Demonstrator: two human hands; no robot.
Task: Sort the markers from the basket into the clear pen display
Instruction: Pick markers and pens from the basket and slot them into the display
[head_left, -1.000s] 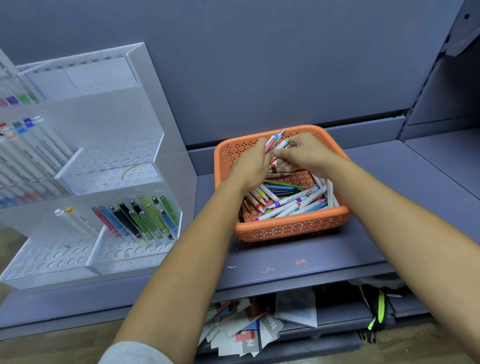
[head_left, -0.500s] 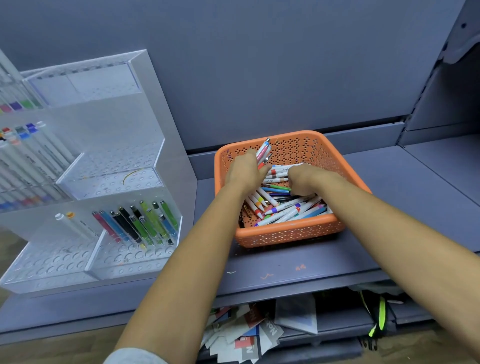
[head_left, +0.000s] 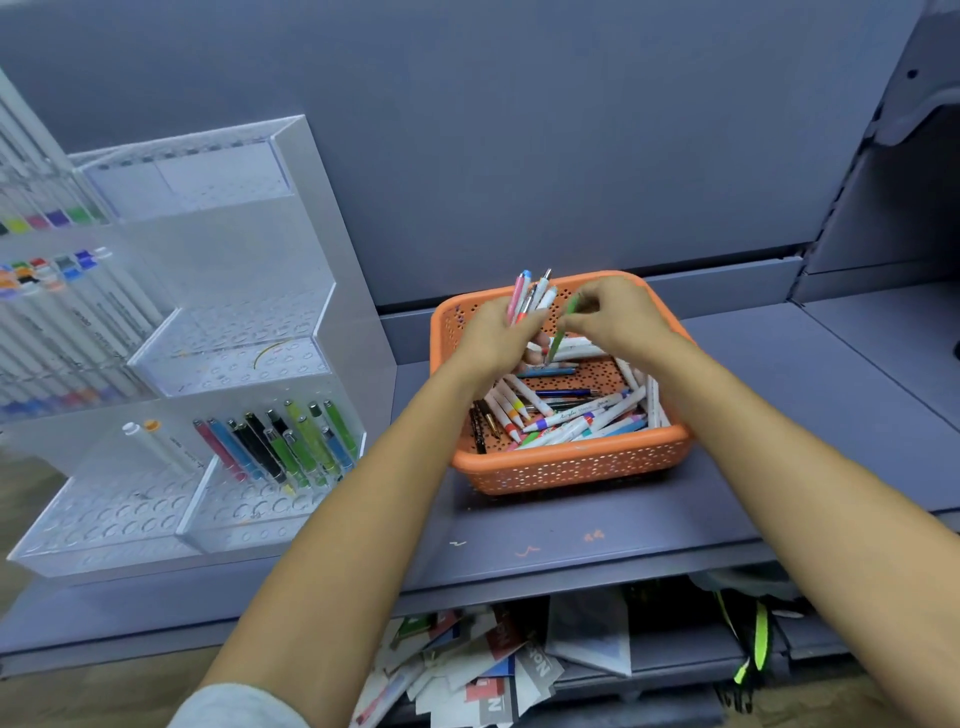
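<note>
Markers (head_left: 531, 295) (script unreadable) bunched in left grip (head_left: 493, 338); right grip (head_left: 618, 317) pinches green marker (head_left: 560, 335).

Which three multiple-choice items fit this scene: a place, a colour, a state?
1. Where does the orange basket stand?
A. On the grey shelf, right of the clear display
B. Inside the display
C. On the floor
2. Which colour is the pen that the right hand pinches?
A. Black
B. Green
C. Red
3. How is the left hand?
A. Flat on the shelf
B. Open, empty
C. Gripping a bundle of pens
Answers: 1 A, it sits on the shelf beside the display; 2 B, its barrel is green; 3 C, pen ends stick up from its grip.
</note>
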